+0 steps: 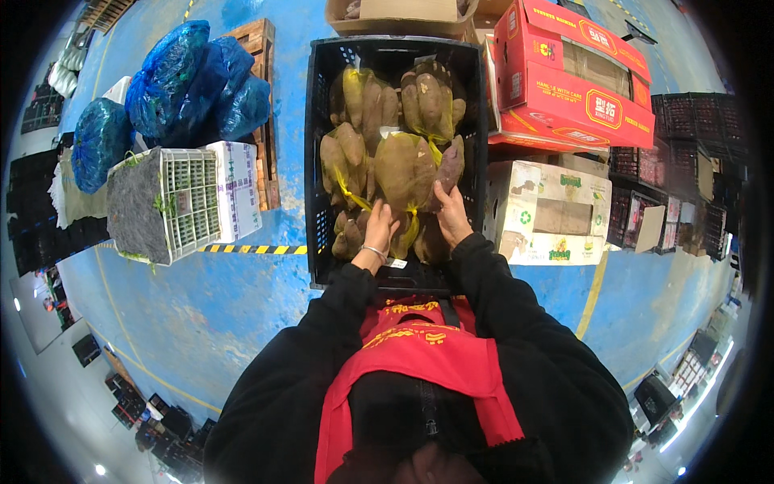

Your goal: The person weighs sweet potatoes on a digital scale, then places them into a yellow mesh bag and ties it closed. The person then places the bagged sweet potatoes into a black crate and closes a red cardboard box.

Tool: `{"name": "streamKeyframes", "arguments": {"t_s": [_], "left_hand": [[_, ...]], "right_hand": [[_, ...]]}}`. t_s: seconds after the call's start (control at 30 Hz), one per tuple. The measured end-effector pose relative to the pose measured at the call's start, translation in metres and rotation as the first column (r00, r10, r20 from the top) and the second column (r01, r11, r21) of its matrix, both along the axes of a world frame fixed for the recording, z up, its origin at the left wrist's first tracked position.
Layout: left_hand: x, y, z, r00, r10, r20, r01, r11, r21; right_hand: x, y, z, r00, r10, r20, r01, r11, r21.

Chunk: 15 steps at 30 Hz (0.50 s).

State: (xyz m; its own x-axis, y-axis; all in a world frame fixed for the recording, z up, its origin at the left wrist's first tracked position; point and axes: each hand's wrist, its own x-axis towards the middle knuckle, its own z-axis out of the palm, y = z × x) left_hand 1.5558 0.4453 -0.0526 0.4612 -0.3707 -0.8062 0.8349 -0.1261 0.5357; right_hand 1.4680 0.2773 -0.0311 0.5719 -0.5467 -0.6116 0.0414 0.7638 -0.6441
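Note:
A black plastic crate (315, 151) stands before me with several yellow mesh bags of sweet potatoes in it. My left hand (380, 231) rests at the lower left of the middle mesh bag (404, 166), its fingers apart. At that bag's lower right is my right hand (452, 215), its thumb and fingers touching the end of a reddish sweet potato (450, 163). Whether either hand bears any weight cannot be told. Other bags lie around the middle one, such as the bag at the left (344, 158) with its yellow tied end, and one at the upper right (428, 100).
Red banana cartons (580, 97) and a worn white carton (547, 212) stand right of the crate. Behind it is an open cardboard box (399, 27). Blue plastic bags (175, 85), a white slatted crate (190, 199) and a wooden pallet (266, 121) are at the left.

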Motion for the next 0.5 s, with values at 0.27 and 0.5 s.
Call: {"name": "streamKeyframes", "arguments": {"t_s": [0.27,0.5], "left_hand": [[0.020,-0.002,0.016,0.977,-0.158,0.141,0.169,0.983,-0.067],[0.033,-0.018,0.023,0.760,-0.407,0.507,0.338,0.913,0.227]], "right_hand": [[0.013,0.001,0.010,0.998,-0.034,-0.060,0.025,0.987,-0.157],[0.008,-0.006,0.003,0.993,-0.105,-0.046,0.103,0.993,-0.058]]}}
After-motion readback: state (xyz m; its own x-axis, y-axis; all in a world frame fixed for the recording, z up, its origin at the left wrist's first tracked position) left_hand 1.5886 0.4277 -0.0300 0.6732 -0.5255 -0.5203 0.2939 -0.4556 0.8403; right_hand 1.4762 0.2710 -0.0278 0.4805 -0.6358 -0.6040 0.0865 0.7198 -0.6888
